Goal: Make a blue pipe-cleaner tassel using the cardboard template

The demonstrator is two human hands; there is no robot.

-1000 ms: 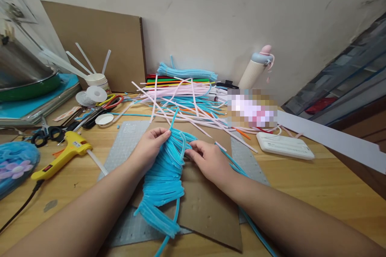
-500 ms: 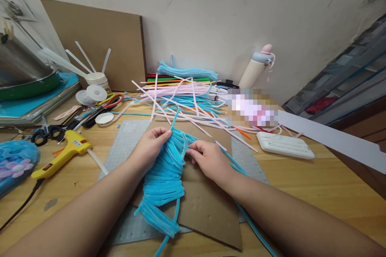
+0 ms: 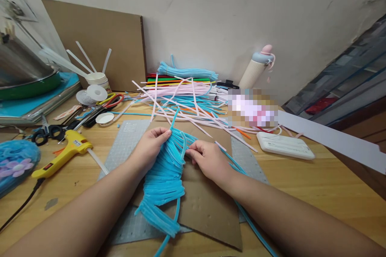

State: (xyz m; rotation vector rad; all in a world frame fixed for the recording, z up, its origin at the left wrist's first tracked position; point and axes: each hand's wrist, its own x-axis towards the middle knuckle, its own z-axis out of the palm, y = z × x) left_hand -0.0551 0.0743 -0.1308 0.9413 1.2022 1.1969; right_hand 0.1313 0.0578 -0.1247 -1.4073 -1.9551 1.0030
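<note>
A panel of blue pipe cleaners (image 3: 163,180), bent back and forth into tight rows, lies slanted above a cardboard sheet (image 3: 211,217). My left hand (image 3: 153,144) is closed on its upper left edge, thumb and forefinger pinching by the stem that sticks up. At the upper right edge, my right hand (image 3: 206,158) pinches the blue pipe cleaners near a folded end. Long blue strands (image 3: 253,227) trail from under the right wrist toward the front edge. Beneath the cardboard is a grey cutting mat (image 3: 123,140). The left hand's other fingers are hidden behind the panel.
Loose pink pipe cleaners (image 3: 193,118) spread behind the hands. On the left lie a yellow glue gun (image 3: 64,154), black scissors (image 3: 48,132) and a blue wrapped piece with a flower (image 3: 18,164). A white power bank (image 3: 285,146) and a bottle (image 3: 253,68) are on the right.
</note>
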